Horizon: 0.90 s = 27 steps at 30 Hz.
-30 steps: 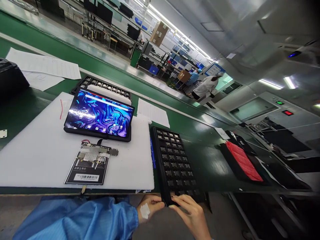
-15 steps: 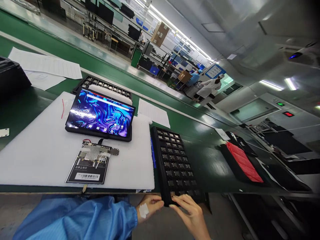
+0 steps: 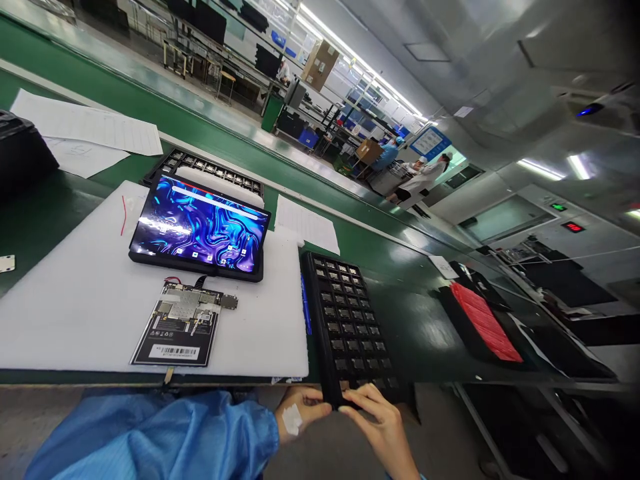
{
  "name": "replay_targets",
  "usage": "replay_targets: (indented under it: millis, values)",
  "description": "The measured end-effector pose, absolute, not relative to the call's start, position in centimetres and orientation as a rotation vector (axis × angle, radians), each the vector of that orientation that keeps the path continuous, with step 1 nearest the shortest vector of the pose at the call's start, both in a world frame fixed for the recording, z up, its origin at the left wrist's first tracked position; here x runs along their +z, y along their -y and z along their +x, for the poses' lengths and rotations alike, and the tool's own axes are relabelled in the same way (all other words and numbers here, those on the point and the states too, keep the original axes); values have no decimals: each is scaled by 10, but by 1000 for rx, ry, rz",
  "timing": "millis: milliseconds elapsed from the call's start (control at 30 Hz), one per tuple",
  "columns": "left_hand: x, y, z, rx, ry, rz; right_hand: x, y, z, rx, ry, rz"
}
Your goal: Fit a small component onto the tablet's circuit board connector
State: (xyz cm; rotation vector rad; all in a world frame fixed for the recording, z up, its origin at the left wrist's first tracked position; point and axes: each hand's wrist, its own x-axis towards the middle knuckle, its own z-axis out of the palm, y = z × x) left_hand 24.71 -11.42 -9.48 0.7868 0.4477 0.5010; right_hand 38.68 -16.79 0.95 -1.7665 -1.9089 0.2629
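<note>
A black compartment tray (image 3: pixel 326 347) holds rows of small metallic parts and juts past the bench's front edge. At its near left corner, my left hand (image 3: pixel 299 413), with a white patch on its back, has thumb and fingers closed on the tray. My right hand (image 3: pixel 377 420) pinches the near end of the same tray, its fingertips close to the left thumb. Whether a small part is also between the right fingers is hidden. Left of the tray, a circuit board with a barcoded black battery (image 3: pixel 175 327) lies on white foam (image 3: pixel 260 333), cabled to a lit tablet screen (image 3: pixel 200 223).
Behind the screen sits another parts tray (image 3: pixel 175 160). Paper sheets (image 3: pixel 307 223) lie on the green bench (image 3: pixel 415 313). A blue pen (image 3: pixel 306 307) rests beside the near tray. Farther right is a red bundle (image 3: pixel 487 320). People (image 3: pixel 425 177) stand in the background.
Both hands stay at the tray's near end, with the left thumb shifted slightly right. The view has moved slightly. The tray, screen and board keep their places.
</note>
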Motion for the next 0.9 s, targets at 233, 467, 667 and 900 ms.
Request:
replay_targets:
  millis: [233,467,667,900]
  values:
    - [-94,112,246,478,-437,768,7,168,389,355,1826,-1771]
    - [-100,112,247,445,-416,741,7,164,393,412,1810,-1782]
    - [-103,111,249,472,-401,792,5,165,394,440,1791,-1789]
    - [-95,110,245,530,-482,943,-1,168,396,474,1745,-1802]
